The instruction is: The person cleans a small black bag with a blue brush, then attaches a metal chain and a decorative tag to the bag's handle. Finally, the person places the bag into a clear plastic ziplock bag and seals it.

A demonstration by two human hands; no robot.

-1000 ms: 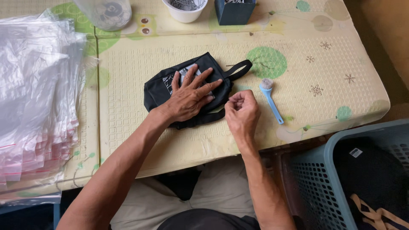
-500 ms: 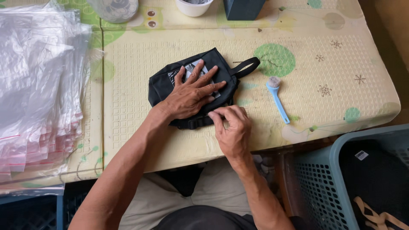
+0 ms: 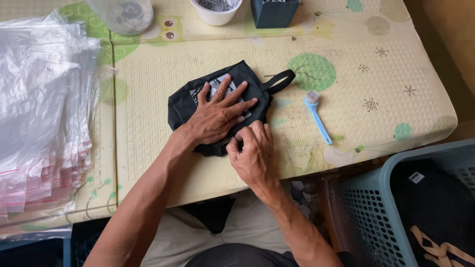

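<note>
Head camera, looking straight down. A small black fabric pouch (image 3: 217, 106) lies flat near the middle of a pale yellow embossed mat (image 3: 346, 59) that covers a table. The pouch has a loop strap (image 3: 278, 80) sticking out at its upper right corner.

The left hand (image 3: 217, 114) lies open and flat on top of the pouch, fingers spread, pressing it down. The right hand (image 3: 253, 154) is curled at the pouch's near edge, thumb and fingertips pinched together on that edge; exactly what they pinch cannot be made out.

Just right of the pouch, apart from it, a light blue brush (image 3: 317, 117) with a small bristled head lies at a slant. Beyond the brush the mat is bare out to its right edge, and there is bare mat between the pouch and the near edge too.

To the left, a thick stack of clear plastic bags (image 3: 42, 118) fills the table's left side. Along the far edge stand a clear plastic container (image 3: 123, 14), a white cup (image 3: 215, 11) and a dark blue box (image 3: 273, 12). At lower right, off the table, a grey-blue plastic basket (image 3: 368, 207) holds dark fabric.
</note>
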